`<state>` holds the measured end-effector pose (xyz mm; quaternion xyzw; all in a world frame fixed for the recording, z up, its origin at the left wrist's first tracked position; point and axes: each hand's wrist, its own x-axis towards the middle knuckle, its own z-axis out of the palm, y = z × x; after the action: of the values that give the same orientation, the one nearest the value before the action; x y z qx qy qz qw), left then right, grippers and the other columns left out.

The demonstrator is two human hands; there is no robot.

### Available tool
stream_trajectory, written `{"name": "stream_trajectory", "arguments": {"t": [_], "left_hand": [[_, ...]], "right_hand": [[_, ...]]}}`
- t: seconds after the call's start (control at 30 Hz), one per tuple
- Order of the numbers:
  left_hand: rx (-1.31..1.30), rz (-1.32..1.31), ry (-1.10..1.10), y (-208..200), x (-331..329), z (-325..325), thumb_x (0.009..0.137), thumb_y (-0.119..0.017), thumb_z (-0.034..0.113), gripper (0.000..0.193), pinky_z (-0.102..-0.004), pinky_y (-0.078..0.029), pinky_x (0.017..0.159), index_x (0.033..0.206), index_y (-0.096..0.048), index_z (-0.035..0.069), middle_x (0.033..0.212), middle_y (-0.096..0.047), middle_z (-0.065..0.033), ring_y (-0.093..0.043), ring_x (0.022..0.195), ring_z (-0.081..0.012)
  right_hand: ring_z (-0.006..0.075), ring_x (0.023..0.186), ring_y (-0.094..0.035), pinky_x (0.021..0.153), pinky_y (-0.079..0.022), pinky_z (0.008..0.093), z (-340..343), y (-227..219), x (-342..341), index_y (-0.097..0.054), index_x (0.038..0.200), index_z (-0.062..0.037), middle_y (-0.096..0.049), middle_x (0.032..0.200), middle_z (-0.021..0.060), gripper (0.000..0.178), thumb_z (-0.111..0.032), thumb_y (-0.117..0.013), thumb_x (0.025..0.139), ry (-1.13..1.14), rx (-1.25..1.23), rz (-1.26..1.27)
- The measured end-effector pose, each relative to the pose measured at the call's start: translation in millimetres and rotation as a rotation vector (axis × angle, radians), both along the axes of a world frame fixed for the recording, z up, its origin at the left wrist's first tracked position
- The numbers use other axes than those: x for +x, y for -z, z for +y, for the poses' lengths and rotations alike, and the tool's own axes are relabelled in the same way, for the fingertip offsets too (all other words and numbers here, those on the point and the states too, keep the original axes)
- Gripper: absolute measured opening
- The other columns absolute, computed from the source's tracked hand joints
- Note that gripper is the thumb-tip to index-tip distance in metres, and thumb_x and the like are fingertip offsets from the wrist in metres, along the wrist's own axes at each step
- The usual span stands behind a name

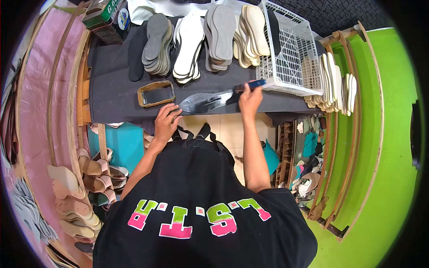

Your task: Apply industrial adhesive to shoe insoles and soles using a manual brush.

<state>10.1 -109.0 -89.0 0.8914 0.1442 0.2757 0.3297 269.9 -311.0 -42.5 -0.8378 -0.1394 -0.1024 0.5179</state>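
A glossy dark insole [204, 102] lies on the black-covered workbench [114, 96] near its front edge. My left hand [166, 121] presses its near end with the fingertips. My right hand [250, 99] holds a brush with a blue handle [251, 84] over the insole's far end. A shallow rectangular tray with a tan rim [155, 94] sits just left of the insole.
Stacks of grey, white and cream insoles [201, 38] line the back of the bench. A white plastic basket [288, 49] stands at the right, more cream soles [333, 82] beside it. Wooden racks with soles stand at left [76, 196]; a green wall lies at right.
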Motion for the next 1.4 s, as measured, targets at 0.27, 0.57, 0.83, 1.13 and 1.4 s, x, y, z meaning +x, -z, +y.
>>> {"name": "stream_trajectory", "arguments": {"t": [0.27, 0.57, 0.83, 1.13, 1.4], "left_hand": [[-0.012, 0.009, 0.014, 6.8, 0.0, 0.2, 0.080, -0.086, 0.004, 0.028, -0.0445, -0.054, 0.107, 0.108, -0.081, 0.006, 0.121, -0.074, -0.0098, -0.067, 0.125, -0.0322], [0.001, 0.024, -0.008, 3.4, -1.1, -0.5, 0.079, -0.087, 0.005, 0.029, -0.0434, -0.056, 0.104, 0.107, -0.081, 0.007, 0.121, -0.075, -0.0084, -0.068, 0.123, -0.0310], [-0.003, 0.015, 0.001, 2.3, 0.1, -0.7, 0.080, -0.087, 0.005, 0.028, -0.0427, -0.056, 0.102, 0.107, -0.081, 0.007, 0.120, -0.075, -0.0079, -0.068, 0.123, -0.0304], [-0.018, 0.020, -0.013, 2.6, -2.0, -1.1, 0.081, -0.086, 0.005, 0.030, -0.0428, -0.056, 0.104, 0.110, -0.082, 0.008, 0.121, -0.075, -0.0075, -0.068, 0.123, -0.0308], [0.044, 0.005, 0.002, -3.3, 1.5, 1.2, 0.082, -0.085, 0.008, 0.023, -0.0407, -0.059, 0.097, 0.105, -0.082, 0.008, 0.117, -0.076, -0.0047, -0.070, 0.119, -0.0278]], "right_hand": [[0.0469, 0.093, -0.069, 0.082, -0.054, 0.0515, 23.1, -2.8, -22.7, -0.063, 0.106, 0.0002, -0.071, 0.097, 0.0229, 0.011, -0.001, -0.067, 0.096, -0.157, -0.151, -0.078], [0.0439, 0.096, -0.068, 0.084, -0.053, 0.0500, -24.5, -0.1, -7.0, -0.065, 0.111, 0.0013, -0.071, 0.102, 0.0215, 0.016, 0.002, -0.066, 0.096, 0.022, -0.188, -0.059], [0.0406, 0.096, -0.065, 0.082, -0.052, 0.0503, 25.9, -7.4, -42.8, -0.065, 0.111, -0.0021, -0.068, 0.099, 0.0173, 0.029, 0.009, -0.067, 0.084, -0.361, -0.267, -0.233], [0.0403, 0.084, -0.071, 0.080, -0.055, 0.0453, 6.9, 2.8, 5.4, -0.064, 0.112, 0.0053, -0.073, 0.095, 0.0229, 0.018, -0.003, -0.070, 0.098, 0.063, 0.013, 0.097], [0.0485, 0.100, -0.068, 0.088, -0.051, 0.0524, -6.7, -4.4, 14.0, -0.060, 0.117, 0.0072, -0.072, 0.105, 0.0274, 0.024, -0.004, -0.068, 0.098, 0.094, -0.219, -0.002]]}}
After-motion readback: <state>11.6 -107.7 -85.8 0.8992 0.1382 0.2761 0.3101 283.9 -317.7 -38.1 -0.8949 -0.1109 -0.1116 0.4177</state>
